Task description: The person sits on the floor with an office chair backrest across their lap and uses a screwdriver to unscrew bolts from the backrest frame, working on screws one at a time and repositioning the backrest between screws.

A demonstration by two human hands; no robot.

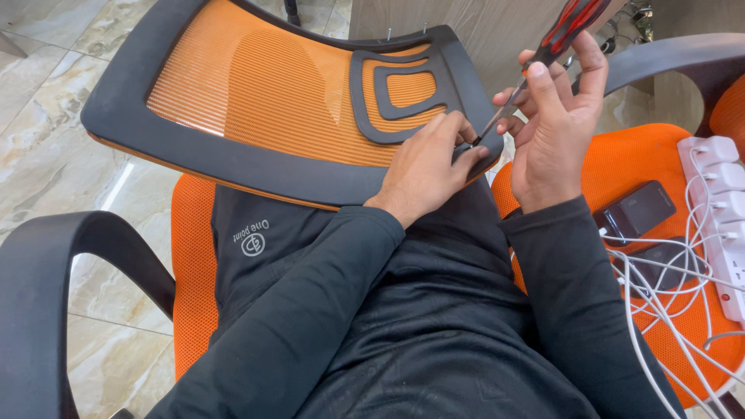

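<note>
Chair backrest [256, 101] across my lap: orange mesh w/ fine ribbed weave, black frame, black looped lumbar piece over the mesh. Screwdriver [570, 27] in my right hand [555, 128]: red handle w/ black stripes, silver shaft. My sleeves and trousers black; small grey round logo on the trouser leg. Seat under me orange, armrest [46, 287] black. Next chair seat [644, 155] orange mesh too. On it: white power strip [718, 209], white cables, black charger block [636, 209]. Floor [46, 155] beige marbled tile.
</note>
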